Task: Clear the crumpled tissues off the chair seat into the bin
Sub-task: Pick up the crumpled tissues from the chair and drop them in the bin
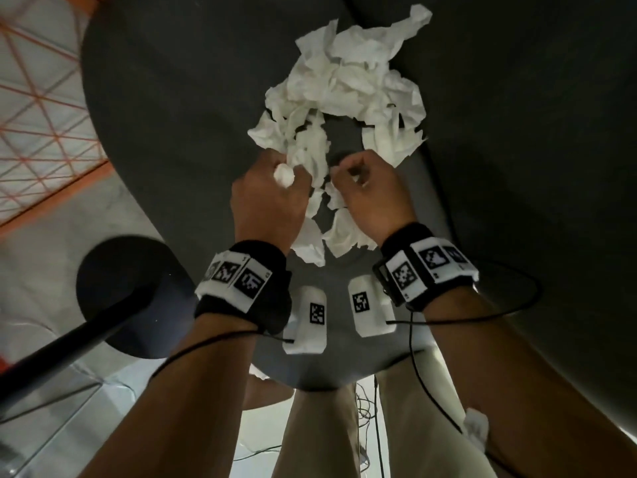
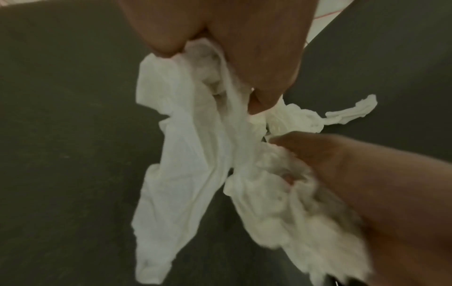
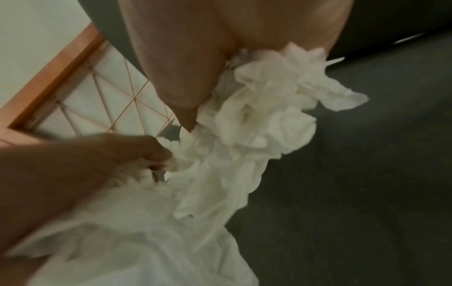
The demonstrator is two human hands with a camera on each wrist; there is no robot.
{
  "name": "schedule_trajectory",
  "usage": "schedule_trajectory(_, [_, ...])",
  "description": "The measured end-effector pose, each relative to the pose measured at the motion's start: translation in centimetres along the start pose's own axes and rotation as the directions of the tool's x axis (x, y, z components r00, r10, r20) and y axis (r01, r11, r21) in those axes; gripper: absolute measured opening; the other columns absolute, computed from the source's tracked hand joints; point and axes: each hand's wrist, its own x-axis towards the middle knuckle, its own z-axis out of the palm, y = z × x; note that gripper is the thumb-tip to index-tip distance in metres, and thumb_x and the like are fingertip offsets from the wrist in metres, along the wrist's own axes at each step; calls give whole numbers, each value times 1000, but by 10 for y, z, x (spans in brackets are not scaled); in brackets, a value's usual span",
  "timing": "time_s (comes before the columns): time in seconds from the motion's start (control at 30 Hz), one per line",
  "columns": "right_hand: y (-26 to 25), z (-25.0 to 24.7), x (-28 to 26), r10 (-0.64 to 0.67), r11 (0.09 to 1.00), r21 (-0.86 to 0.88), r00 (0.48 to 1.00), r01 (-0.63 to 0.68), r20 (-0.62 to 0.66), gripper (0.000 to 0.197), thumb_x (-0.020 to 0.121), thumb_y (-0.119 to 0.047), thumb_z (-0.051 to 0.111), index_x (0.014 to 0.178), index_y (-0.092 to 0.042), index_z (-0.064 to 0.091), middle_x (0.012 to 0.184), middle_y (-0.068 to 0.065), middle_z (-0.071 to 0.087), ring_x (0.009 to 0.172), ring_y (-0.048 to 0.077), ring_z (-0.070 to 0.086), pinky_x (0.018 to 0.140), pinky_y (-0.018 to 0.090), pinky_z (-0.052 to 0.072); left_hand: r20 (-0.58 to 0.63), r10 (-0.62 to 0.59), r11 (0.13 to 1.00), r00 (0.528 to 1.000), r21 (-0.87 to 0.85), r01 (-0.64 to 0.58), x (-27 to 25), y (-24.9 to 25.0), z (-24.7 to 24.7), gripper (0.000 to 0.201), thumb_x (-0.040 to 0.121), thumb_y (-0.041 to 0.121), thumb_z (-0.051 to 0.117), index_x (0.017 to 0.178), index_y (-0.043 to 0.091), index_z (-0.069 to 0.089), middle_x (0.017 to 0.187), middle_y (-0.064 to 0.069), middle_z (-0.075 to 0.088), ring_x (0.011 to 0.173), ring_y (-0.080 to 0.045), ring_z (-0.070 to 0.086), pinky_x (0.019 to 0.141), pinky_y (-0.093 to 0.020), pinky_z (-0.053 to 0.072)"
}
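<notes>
A heap of white crumpled tissues (image 1: 351, 77) lies on the dark chair seat (image 1: 179, 98), in the head view's upper middle. At the heap's near edge, my left hand (image 1: 275, 181) grips a wad, and more tissue hangs below it. My right hand (image 1: 358, 174) is beside it, fingers curled round another bunch. In the left wrist view my left hand (image 2: 212, 69) pinches a long hanging tissue (image 2: 181, 154), with the right hand (image 2: 354, 164) close by. In the right wrist view my right hand (image 3: 227, 77) clutches bunched tissue (image 3: 269, 125), and the left hand (image 3: 110, 154) is at the lower left.
An orange wire-mesh frame (image 1: 41, 115) stands left of the chair on pale floor and also shows as orange mesh (image 3: 97, 100). A black round armrest (image 1: 127, 291) juts out at the near left. The dark chair back (image 1: 534, 132) rises on the right. A stray tissue (image 1: 477, 429) lies low right.
</notes>
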Motion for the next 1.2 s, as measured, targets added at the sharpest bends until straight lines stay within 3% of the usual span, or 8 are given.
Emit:
schedule_trajectory(0.13, [-18, 16, 15, -26, 987, -155, 999, 29, 24, 47, 84, -49, 59, 126, -31, 51, 118, -4, 64, 104, 17, 60, 92, 35, 49, -8, -25, 998, 1000, -54, 25, -27, -15, -18, 12, 80, 29, 65, 79, 23, 55, 85, -2, 63, 76, -18, 58, 72, -34, 50])
schedule_trajectory(0.27, [-27, 28, 24, -82, 977, -186, 990, 102, 114, 53, 85, -46, 60, 134, -32, 44, 107, -4, 62, 95, 18, 61, 85, 32, 50, -24, -55, 989, 998, -141, 51, -48, -35, -31, 13, 73, 18, 64, 81, 25, 58, 95, 1, 63, 82, -17, 63, 74, -38, 55])
schedule_trajectory(0.37, [-28, 43, 27, -102, 985, -120, 983, 121, 152, 51, 86, -50, 56, 133, -33, 44, 113, -4, 63, 99, 19, 61, 89, 39, 51, -27, -146, 974, 989, -180, 139, -57, -49, -35, 10, 71, 13, 64, 74, 18, 57, 75, 3, 64, 69, -11, 63, 62, -31, 54])
schedule_trajectory(0.5, [-30, 60, 32, -146, 965, -207, 985, 163, 96, 52, 79, -60, 55, 124, -37, 44, 107, 0, 67, 97, 25, 64, 84, 44, 53, -41, -213, 970, 976, -132, 206, -66, -58, -39, 16, 73, 18, 62, 65, 21, 48, 59, 5, 55, 57, -17, 55, 58, -33, 48])
schedule_trajectory(0.67, [-38, 62, 44, -112, 950, -291, 993, 117, 32, 18, 84, -47, 54, 91, -30, 56, 89, -3, 67, 83, 24, 63, 76, 41, 54, -14, -292, 933, 956, -225, 281, -69, -55, -43, 11, 82, 19, 63, 80, 16, 52, 65, 3, 57, 56, -10, 51, 54, -25, 44])
schedule_trajectory(0.87, [-39, 42, 27, -61, 997, -44, 998, 62, 27, 25, 82, -28, 60, 66, -15, 45, 63, 0, 48, 60, 13, 47, 61, 29, 41, -34, -299, 935, 954, -208, 286, -53, -54, -45, 18, 77, 15, 68, 84, 17, 52, 75, 3, 61, 70, -18, 60, 65, -34, 52])
schedule_trajectory(1.07, [11, -4, -15, 125, 987, 109, 990, -118, -66, 32, 79, -7, 63, 62, -18, 38, 60, -4, 35, 59, 10, 35, 56, 27, 31, -59, -151, 974, 987, -181, 138, -13, -38, -46, 31, 73, -1, 53, 92, 24, 53, 88, 8, 58, 78, 0, 55, 76, -17, 45])
schedule_trajectory(1.2, [46, -32, -41, 304, 932, 258, 935, -253, -182, 32, 75, 4, 58, 62, -18, 39, 55, -5, 48, 49, 2, 43, 52, 19, 39, -85, -82, 974, 993, -219, 62, 20, -7, -38, 18, 81, 8, 58, 94, 21, 60, 76, 17, 59, 66, 9, 57, 66, -9, 43])
